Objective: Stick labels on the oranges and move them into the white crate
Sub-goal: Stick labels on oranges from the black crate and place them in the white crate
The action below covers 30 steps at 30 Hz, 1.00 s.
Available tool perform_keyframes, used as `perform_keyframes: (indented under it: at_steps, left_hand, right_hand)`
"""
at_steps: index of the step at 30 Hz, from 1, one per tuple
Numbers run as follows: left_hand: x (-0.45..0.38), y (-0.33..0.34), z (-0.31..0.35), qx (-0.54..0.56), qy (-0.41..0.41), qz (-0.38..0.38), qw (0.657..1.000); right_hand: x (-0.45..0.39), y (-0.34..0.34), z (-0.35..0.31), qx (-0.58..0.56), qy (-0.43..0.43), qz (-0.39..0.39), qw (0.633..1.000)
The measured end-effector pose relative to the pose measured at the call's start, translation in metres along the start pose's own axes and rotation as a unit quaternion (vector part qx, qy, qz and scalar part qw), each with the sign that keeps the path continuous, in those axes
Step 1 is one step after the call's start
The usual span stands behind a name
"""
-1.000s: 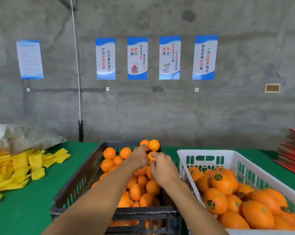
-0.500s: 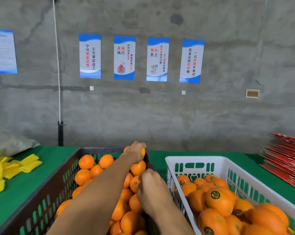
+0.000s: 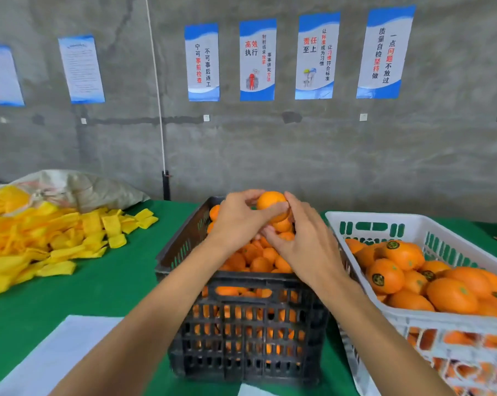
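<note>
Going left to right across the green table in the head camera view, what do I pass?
Yellow foam sleeves → black crate of unlabelled oranges, with both hands above it on one orange → white crate of labelled oranges.

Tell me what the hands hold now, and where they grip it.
One orange, above the black crate: left hand fingers on its left side, right hand fingers on its right.

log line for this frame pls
left hand: grips round orange | right hand: fingers on it | over black plastic crate | white plastic crate: holds labelled oranges
</note>
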<state>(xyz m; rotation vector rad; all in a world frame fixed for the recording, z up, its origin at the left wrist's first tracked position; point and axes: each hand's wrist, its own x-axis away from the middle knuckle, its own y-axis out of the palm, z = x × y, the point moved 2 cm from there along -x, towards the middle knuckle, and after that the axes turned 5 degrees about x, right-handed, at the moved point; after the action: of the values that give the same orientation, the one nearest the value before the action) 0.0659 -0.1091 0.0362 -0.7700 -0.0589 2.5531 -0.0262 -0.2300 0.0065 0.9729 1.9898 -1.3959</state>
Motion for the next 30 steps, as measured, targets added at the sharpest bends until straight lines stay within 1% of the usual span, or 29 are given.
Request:
perform_keyframes:
  at_steps: [3,6,9,14,16,17,19,21,22,24,26,27,30]
  left_hand:
    - [0.065,-0.009,-0.005,0.053,0.023,-0.01,0.998]
    - [0.117,-0.005,-0.028,0.085,0.009,-0.014,0.996]
    - [0.158,-0.001,-0.053,0.104,-0.011,0.012,0.994]
    - [0.205,0.004,-0.092,0.119,-0.034,0.066,0.99]
    - [0.218,0.008,-0.11,0.131,-0.062,0.058,0.988]
    - [0.225,0.013,-0.12,0.132,-0.082,0.051,0.987]
    - [0.245,0.027,-0.146,0.126,-0.15,0.044,0.98]
    - [0.266,0.044,-0.17,0.116,-0.216,0.046,0.968]
    - [0.274,0.05,-0.181,0.105,-0.234,0.05,0.965]
    - [0.28,0.055,-0.191,0.099,-0.24,0.067,0.963]
    - [0.28,0.054,-0.195,0.097,-0.245,0.081,0.961]
    - [0.28,0.053,-0.196,0.097,-0.248,0.086,0.96]
    - [0.285,0.052,-0.198,0.092,-0.233,0.09,0.964]
  right_hand:
    - [0.049,-0.013,-0.015,-0.087,-0.019,0.022,0.996]
    - [0.098,-0.012,-0.019,-0.111,-0.041,0.028,0.993]
    - [0.14,0.001,-0.017,-0.124,-0.058,0.02,0.99]
    - [0.186,0.03,-0.007,-0.146,-0.067,-0.014,0.987]
    - [0.202,0.043,-0.002,-0.154,-0.023,-0.067,0.986]
    - [0.21,0.049,0.004,-0.158,0.013,-0.111,0.981]
    - [0.227,0.06,0.02,-0.133,0.062,-0.21,0.966]
    - [0.244,0.065,0.039,-0.085,0.061,-0.298,0.949]
    - [0.253,0.066,0.047,-0.064,0.05,-0.333,0.939]
    - [0.269,0.064,0.06,-0.034,0.028,-0.387,0.921]
    - [0.282,0.063,0.069,-0.02,0.027,-0.423,0.906]
    - [0.285,0.063,0.071,-0.018,0.029,-0.427,0.903]
    - [0.285,0.063,0.072,-0.002,0.007,-0.409,0.913]
